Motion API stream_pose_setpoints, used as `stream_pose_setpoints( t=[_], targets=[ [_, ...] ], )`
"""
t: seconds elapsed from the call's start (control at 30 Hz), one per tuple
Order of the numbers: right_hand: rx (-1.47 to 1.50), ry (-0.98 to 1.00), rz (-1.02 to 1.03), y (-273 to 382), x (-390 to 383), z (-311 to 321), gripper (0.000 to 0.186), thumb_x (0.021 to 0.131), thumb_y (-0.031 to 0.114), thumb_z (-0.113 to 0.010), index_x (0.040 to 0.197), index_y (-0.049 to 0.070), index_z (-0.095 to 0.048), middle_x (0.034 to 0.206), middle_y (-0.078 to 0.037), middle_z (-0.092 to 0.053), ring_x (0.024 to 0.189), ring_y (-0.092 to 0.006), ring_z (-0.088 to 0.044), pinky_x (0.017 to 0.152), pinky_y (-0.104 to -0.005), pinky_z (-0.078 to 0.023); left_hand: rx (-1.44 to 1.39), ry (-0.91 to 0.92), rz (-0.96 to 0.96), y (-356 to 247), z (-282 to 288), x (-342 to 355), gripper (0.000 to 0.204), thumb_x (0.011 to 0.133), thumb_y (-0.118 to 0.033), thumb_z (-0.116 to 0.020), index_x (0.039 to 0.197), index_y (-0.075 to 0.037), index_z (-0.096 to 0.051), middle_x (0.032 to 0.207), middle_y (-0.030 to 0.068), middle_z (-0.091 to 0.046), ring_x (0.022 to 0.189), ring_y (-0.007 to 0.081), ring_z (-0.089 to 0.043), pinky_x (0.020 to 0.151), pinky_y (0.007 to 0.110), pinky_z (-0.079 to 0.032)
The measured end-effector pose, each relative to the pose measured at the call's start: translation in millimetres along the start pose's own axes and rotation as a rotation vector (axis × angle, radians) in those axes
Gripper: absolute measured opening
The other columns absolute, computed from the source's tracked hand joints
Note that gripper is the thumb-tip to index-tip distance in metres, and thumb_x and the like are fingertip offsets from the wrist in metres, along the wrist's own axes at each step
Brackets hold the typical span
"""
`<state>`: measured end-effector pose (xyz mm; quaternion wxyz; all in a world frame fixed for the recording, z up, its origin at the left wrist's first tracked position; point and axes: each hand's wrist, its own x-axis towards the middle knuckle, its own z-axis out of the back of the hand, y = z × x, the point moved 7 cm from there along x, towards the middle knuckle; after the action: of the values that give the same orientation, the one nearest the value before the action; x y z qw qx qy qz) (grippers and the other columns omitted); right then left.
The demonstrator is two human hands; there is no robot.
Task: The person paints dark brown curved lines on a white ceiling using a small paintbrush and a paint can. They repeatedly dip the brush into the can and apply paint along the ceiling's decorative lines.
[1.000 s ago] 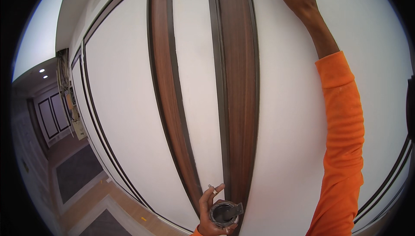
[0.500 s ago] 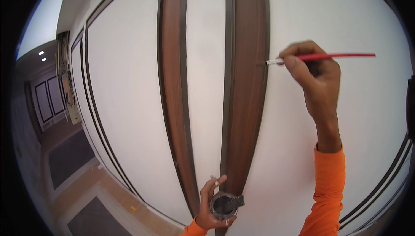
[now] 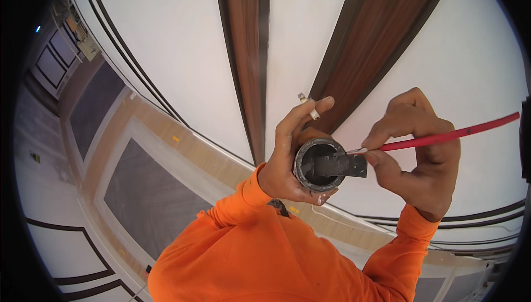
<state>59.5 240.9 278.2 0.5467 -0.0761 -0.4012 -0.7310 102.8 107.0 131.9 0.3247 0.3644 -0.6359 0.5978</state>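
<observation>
My left hand (image 3: 279,172) is wrapped round a small round cup (image 3: 299,165) with a paint-crusted rim and dark paint inside. Across the cup's right side lies a flat dark strip (image 3: 354,165), sticking out past the rim. A whitish cigarette stub (image 3: 310,108) is pinched between fingers of that same hand. My right hand (image 3: 423,152) grips a thin red-handled paintbrush (image 3: 409,142) near its metal ferrule. The brush's tip end is at the cup's right rim, by the strip; its bristles are hard to make out.
Ahead stands a white wall (image 3: 310,14) with two brown wood-grain strips (image 3: 381,31) edged in dark trim. Below on the left, a wood-toned floor (image 3: 182,139) carries grey panels (image 3: 149,191). A cluttered panel with wires (image 3: 83,39) stands at the far left.
My right hand has brought the brush down from the wood strip's right edge to the cup. The view has tilted downward, and the cup now sits higher and nearer the middle.
</observation>
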Motion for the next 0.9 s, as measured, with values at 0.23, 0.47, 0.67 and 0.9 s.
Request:
stream_pose_setpoints(
  t=[0.23, 0.47, 0.67, 0.9],
  targets=[
    [-0.134, 0.191, -0.023, -12.2, 7.7, -33.5, 0.022, 0.057, 0.005, -0.083, 0.077, 0.011, -0.075, 0.07, 0.004, -0.07, 0.077, -0.0191, -0.045, 0.071, -0.0336, -0.037, -0.089, -0.023, 0.07, 18.7, 2.5, -7.6, 0.139, 0.059, -0.036, -0.101, 0.158, -0.006, -0.007, 0.16, 0.0312, -0.022, 0.1, 0.025, -0.069, 0.088, 0.033, -0.057],
    [-0.17, 0.253, 0.013, -10.5, 9.1, -41.8, 0.022, 0.057, 0.008, -0.084, 0.076, 0.014, -0.075, 0.07, 0.006, -0.07, 0.077, -0.0195, -0.044, 0.071, -0.0341, -0.034, -0.074, -0.015, 0.086, 18.2, 1.8, -7.4, 0.141, 0.058, -0.032, -0.101, 0.158, -0.007, -0.006, 0.161, 0.0306, -0.021, 0.102, 0.025, -0.068, 0.088, 0.033, -0.057],
    [-0.217, 0.268, 0.01, -5.5, 10.5, -36.4, 0.023, 0.055, 0.006, -0.082, 0.075, 0.014, -0.075, 0.07, 0.005, -0.07, 0.077, -0.0195, -0.044, 0.073, -0.0346, -0.033, -0.075, -0.047, 0.084, 17.5, -0.2, -6.3, 0.138, 0.059, -0.028, -0.1, 0.158, -0.007, -0.006, 0.16, 0.0319, -0.021, 0.102, 0.0246, -0.069, 0.089, 0.032, -0.057],
    [-0.289, 0.319, 0.009, -3.1, 13.2, -30.7, 0.025, 0.052, 0.003, -0.076, 0.074, 0.012, -0.072, 0.069, 0.002, -0.068, 0.077, -0.0195, -0.044, 0.076, -0.0352, -0.034, -0.044, -0.036, 0.066, 18.0, 0.5, -6.0, 0.135, 0.061, -0.023, -0.099, 0.158, -0.006, -0.006, 0.159, 0.0329, -0.023, 0.099, 0.0251, -0.07, 0.09, 0.033, -0.056]
  ],
)
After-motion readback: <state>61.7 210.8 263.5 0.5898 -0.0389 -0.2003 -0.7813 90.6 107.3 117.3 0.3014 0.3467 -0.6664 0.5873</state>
